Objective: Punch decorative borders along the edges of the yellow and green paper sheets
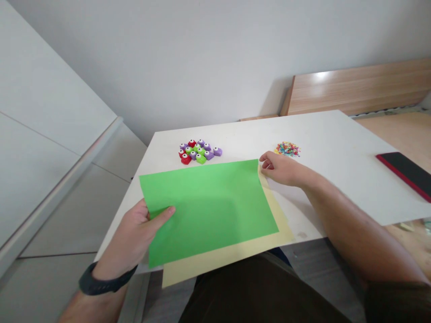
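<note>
At far left, a white cabinet (50, 134) stands beside a white table (323, 134). The person's left hand (133, 233), with a black wristband (107, 279) on the wrist, grips the lower left edge of a green sheet of paper (205, 211), thumb on top and fingers beneath. This sheet lies over a larger pale yellow sheet of paper (229, 256), which shows along its lower and right sides; both sheets overhang the table's near edge. Just beyond the green sheet sits a tight cluster of red, purple and green craft punches (198, 151). The right hand (279, 169) is partly closed, its curled fingers (266, 163) at the upper right corners of the sheets; whether they pinch the paper cannot be determined. Just beyond these fingers lies a small heap of multicoloured paper scraps (287, 149). At right, a black phone with a red edge (404, 174) rests near the table's edge, below a light wooden panel (357, 87).
</note>
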`<move>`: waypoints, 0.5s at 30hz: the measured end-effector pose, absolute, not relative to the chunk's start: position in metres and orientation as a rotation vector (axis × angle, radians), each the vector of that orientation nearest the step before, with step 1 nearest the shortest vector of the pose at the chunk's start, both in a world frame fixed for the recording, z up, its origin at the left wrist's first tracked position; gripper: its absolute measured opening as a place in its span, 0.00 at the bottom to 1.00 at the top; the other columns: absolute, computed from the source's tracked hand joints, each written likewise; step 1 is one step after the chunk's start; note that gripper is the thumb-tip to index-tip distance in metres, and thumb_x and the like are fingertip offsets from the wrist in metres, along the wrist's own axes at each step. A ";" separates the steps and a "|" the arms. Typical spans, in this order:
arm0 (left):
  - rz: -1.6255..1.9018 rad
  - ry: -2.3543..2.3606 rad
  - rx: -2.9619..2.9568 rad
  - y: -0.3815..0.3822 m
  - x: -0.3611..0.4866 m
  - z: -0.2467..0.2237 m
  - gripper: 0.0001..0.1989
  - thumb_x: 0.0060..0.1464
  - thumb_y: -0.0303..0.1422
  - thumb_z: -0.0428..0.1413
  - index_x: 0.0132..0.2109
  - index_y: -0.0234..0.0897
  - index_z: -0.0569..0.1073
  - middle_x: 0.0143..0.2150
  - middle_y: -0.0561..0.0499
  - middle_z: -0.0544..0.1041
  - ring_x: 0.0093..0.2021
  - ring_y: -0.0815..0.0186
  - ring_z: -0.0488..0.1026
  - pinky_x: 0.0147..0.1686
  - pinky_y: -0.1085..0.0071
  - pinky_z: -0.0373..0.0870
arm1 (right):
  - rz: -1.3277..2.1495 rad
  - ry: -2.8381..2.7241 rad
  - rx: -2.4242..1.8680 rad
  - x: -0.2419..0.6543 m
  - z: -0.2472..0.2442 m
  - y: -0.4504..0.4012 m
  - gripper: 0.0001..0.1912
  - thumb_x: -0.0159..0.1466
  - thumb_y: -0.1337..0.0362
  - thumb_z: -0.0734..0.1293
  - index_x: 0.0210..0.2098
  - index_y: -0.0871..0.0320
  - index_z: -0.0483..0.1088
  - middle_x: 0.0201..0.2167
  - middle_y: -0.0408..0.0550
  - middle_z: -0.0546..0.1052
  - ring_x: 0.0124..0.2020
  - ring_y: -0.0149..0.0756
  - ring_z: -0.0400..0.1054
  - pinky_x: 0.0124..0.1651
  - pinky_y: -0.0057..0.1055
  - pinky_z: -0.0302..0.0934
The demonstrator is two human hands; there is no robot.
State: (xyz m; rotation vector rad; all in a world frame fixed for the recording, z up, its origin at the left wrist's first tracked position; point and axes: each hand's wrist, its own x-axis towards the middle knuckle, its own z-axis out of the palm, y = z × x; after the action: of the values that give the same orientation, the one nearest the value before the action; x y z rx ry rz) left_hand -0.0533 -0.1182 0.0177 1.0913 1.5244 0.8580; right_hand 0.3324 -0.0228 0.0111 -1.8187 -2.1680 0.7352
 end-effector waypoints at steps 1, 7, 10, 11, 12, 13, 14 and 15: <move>0.840 1.553 1.113 -0.118 -0.052 0.020 0.28 0.46 0.42 0.70 0.54 0.41 0.76 0.53 0.44 0.81 0.47 0.51 0.81 0.47 0.57 0.80 | 0.770 -2.141 -1.809 0.332 0.011 -0.023 0.21 0.64 0.63 0.66 0.55 0.61 0.67 0.46 0.54 0.80 0.44 0.39 0.74 0.45 0.31 0.64; 0.739 1.685 1.234 -0.116 -0.052 0.018 0.27 0.47 0.44 0.69 0.53 0.40 0.76 0.50 0.44 0.83 0.43 0.50 0.82 0.41 0.58 0.81 | 0.910 -2.056 -1.705 0.330 0.002 -0.023 0.19 0.64 0.63 0.67 0.54 0.60 0.68 0.48 0.54 0.80 0.42 0.37 0.75 0.43 0.31 0.67; 0.742 1.701 1.210 -0.112 -0.057 0.009 0.27 0.48 0.46 0.68 0.53 0.41 0.76 0.50 0.45 0.83 0.42 0.51 0.82 0.42 0.55 0.81 | 0.954 -2.029 -1.655 0.331 -0.004 -0.021 0.20 0.63 0.65 0.67 0.54 0.60 0.68 0.48 0.54 0.81 0.42 0.37 0.76 0.43 0.31 0.67; 0.755 1.644 1.160 -0.111 -0.058 0.006 0.27 0.49 0.45 0.68 0.54 0.42 0.75 0.50 0.45 0.82 0.43 0.51 0.82 0.43 0.54 0.81 | 0.960 -2.025 -1.648 0.332 -0.006 -0.020 0.20 0.63 0.65 0.68 0.55 0.60 0.68 0.48 0.54 0.81 0.41 0.37 0.76 0.43 0.31 0.68; 0.763 1.587 1.115 -0.110 -0.059 0.004 0.27 0.50 0.45 0.68 0.55 0.42 0.75 0.51 0.45 0.82 0.43 0.52 0.82 0.44 0.53 0.81 | 0.961 -2.023 -1.644 0.332 -0.007 -0.020 0.20 0.62 0.66 0.68 0.54 0.60 0.68 0.48 0.54 0.81 0.41 0.37 0.76 0.43 0.31 0.68; 0.773 1.534 1.078 -0.110 -0.060 0.003 0.27 0.50 0.44 0.68 0.56 0.43 0.74 0.52 0.44 0.82 0.44 0.52 0.82 0.45 0.52 0.80 | 0.959 -2.025 -1.639 0.333 -0.007 -0.020 0.20 0.62 0.66 0.68 0.54 0.60 0.68 0.48 0.54 0.81 0.41 0.37 0.76 0.43 0.31 0.68; 0.782 1.492 1.051 -0.109 -0.060 0.003 0.27 0.50 0.43 0.68 0.57 0.44 0.74 0.53 0.44 0.82 0.44 0.52 0.82 0.46 0.52 0.80 | 0.956 -2.028 -1.636 0.333 -0.008 -0.020 0.20 0.62 0.66 0.68 0.54 0.60 0.68 0.47 0.54 0.81 0.41 0.37 0.76 0.43 0.32 0.68; 0.790 1.469 1.039 -0.110 -0.059 0.003 0.28 0.50 0.42 0.68 0.57 0.44 0.74 0.53 0.44 0.82 0.44 0.51 0.82 0.46 0.51 0.80 | 0.950 -2.032 -1.632 0.332 -0.008 -0.020 0.20 0.62 0.66 0.68 0.54 0.60 0.68 0.47 0.53 0.81 0.41 0.37 0.76 0.43 0.32 0.68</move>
State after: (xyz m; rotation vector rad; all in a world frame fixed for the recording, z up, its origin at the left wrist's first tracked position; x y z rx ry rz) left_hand -0.0590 -0.1096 0.0032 1.0389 1.4692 0.7904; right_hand 0.3324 -0.0197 -0.0076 -1.6322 -2.0321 0.9498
